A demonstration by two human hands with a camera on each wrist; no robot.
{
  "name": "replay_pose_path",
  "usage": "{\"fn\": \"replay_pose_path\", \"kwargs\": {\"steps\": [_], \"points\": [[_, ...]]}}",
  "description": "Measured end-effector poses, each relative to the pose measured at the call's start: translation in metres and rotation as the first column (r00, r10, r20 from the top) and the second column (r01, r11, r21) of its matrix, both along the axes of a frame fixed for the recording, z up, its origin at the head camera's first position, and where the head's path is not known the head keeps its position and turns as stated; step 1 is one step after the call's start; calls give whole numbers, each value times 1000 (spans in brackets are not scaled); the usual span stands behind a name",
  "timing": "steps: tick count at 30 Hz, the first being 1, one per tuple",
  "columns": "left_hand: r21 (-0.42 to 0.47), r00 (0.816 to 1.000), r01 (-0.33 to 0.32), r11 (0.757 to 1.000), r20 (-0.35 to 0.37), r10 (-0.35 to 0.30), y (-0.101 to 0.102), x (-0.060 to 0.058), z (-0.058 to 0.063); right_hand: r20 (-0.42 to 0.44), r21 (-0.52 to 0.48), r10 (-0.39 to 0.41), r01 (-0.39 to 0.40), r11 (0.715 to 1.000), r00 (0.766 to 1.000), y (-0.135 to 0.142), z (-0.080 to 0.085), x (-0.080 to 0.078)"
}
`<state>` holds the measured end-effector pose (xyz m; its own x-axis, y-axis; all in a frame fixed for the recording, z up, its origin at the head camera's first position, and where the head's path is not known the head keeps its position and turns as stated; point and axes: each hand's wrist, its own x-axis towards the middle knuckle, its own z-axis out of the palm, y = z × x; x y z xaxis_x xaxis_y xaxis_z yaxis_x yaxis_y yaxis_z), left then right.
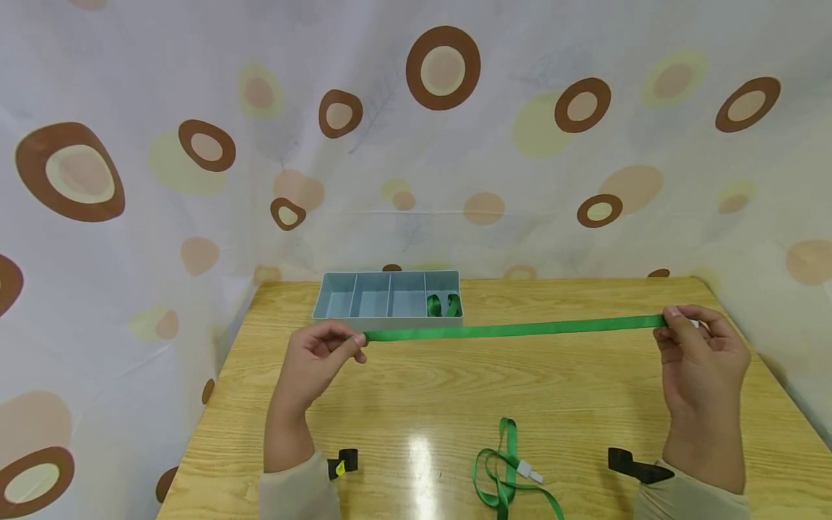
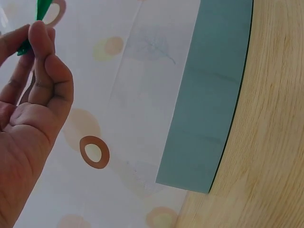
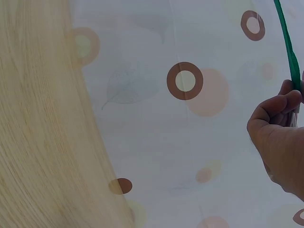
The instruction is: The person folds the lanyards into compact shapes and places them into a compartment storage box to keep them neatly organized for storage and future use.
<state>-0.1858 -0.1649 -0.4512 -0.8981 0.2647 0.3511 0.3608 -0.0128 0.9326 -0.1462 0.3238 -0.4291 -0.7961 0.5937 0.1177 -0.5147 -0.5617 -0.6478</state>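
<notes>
A green lanyard (image 1: 513, 331) is stretched nearly level between my two hands above the table. My left hand (image 1: 318, 361) pinches one end between thumb and fingers; the left wrist view shows the green strap (image 2: 43, 8) leaving those fingertips. At the other end, my right hand (image 1: 705, 361) pinches the strap, with a bit of white showing behind the thumb. The right wrist view has the strap (image 3: 286, 40) rising taut from the fingers. Below, a second green lanyard (image 1: 510, 433) lies loosely looped on the table, its white plastic clip (image 1: 529, 472) beside it.
A grey-blue box with four compartments (image 1: 386, 323) stands at the back of the wooden table (image 1: 403, 390). Its rightmost compartment holds rolled green straps (image 1: 434, 305). A patterned curtain (image 1: 494, 159) hangs behind and at both sides. Black bands (image 1: 640, 468) sit at the wrists.
</notes>
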Motion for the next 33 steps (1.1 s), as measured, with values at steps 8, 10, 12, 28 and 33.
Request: {"fn": "replay_pose_path", "kwargs": {"steps": [8, 10, 12, 28, 33], "points": [[50, 999, -38, 998, -13, 38, 4, 1, 5, -18, -3, 33, -33, 999, 999, -2, 0, 1], [70, 998, -57, 996, 5, 56, 4, 1, 7, -17, -3, 46, -46, 999, 999, -3, 0, 1], [92, 998, -66, 994, 26, 64, 4, 1, 11, -4, 20, 38, -38, 999, 999, -4, 2, 0], [8, 988, -100, 995, 120, 98, -6, 5, 19, 19, 205, 36, -39, 978, 999, 4, 6, 6], [-26, 988, -113, 993, 102, 116, -10, 8, 18, 21, 257, 38, -43, 965, 999, 3, 8, 6]]}}
